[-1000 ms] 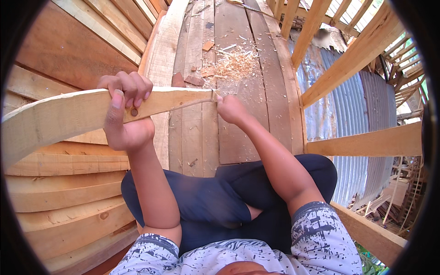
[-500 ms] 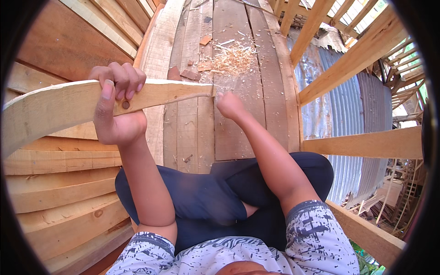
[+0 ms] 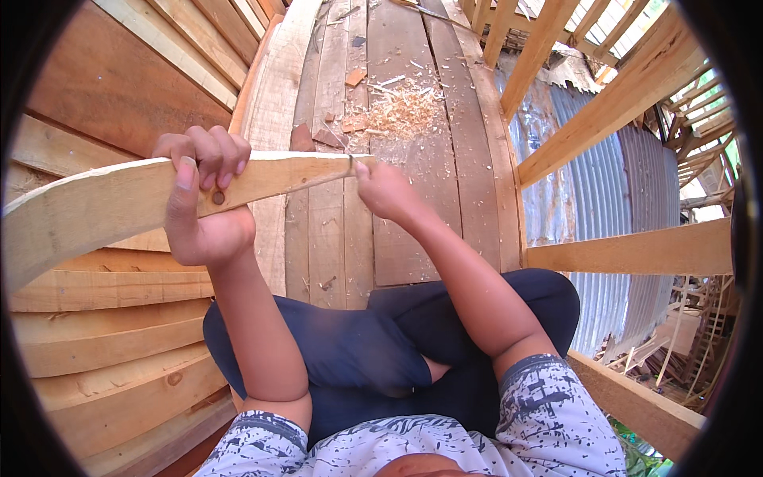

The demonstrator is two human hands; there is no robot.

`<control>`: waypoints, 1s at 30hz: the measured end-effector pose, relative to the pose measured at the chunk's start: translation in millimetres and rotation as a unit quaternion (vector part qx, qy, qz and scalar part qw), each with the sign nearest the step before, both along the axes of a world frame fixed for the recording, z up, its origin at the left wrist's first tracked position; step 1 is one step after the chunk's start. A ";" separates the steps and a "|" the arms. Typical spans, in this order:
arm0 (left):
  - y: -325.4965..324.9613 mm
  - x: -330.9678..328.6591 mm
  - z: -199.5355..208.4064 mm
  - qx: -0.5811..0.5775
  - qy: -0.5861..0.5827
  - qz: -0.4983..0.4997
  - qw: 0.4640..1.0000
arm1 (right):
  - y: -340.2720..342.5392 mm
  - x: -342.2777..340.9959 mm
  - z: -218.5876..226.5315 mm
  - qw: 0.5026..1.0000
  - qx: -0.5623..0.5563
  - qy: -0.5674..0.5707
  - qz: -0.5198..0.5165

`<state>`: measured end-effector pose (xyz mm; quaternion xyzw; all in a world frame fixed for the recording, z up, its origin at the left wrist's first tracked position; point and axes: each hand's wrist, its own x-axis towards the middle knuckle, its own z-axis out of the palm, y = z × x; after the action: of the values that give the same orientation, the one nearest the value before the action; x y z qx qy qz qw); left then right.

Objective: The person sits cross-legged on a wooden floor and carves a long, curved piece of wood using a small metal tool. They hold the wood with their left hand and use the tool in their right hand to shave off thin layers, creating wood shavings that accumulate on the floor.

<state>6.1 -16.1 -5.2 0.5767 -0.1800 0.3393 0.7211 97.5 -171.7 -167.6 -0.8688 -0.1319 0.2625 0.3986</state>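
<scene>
A long, curved wooden board [image 3: 103, 203] comes in from the left edge and narrows to a tip at mid-picture. My left hand [image 3: 208, 191] grips it, fingers over the upper edge and thumb across the near face, beside a dark round knot. At the narrow tip, my right hand [image 3: 387, 191] is closed, its thumb and fingers pressed together. A thin dark edge crosses the board just left of those fingers. Whatever the right hand holds there is too small and hidden to name.
Pale wood shavings [image 3: 409, 107] and small offcuts [image 3: 326, 137] lie on the plank floor [image 3: 409, 230] beyond the board. Planks [image 3: 111, 286] line the left side. On the right stand timber rails [image 3: 628, 249], with corrugated metal sheets [image 3: 588, 191] behind them.
My right hand has moved left, over the tip of the board, and the dark edge now lies further along it. The board's tip sits slightly lower in view. My left hand keeps its grip.
</scene>
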 end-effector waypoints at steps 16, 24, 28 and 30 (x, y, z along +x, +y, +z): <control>3.2 1.6 2.0 -0.042 0.008 0.005 0.999 | -30.9 19.6 -94.1 0.994 -0.099 -0.009 -0.048; -5.7 5.0 -3.3 -0.034 0.026 0.060 0.997 | -16.8 9.6 -54.2 0.989 -0.107 -0.080 0.060; -6.9 3.6 -5.6 -0.033 0.024 0.064 0.997 | 5.4 -16.0 27.4 0.997 0.040 -0.053 0.041; -5.0 4.4 -5.6 -0.027 0.015 0.045 0.998 | 11.9 -31.0 45.4 0.984 0.145 -0.097 0.032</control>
<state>10.5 -21.1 -10.8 0.5699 -0.1334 0.3674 0.7228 66.5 -159.8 -122.2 -0.8187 -0.2345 0.1673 0.4968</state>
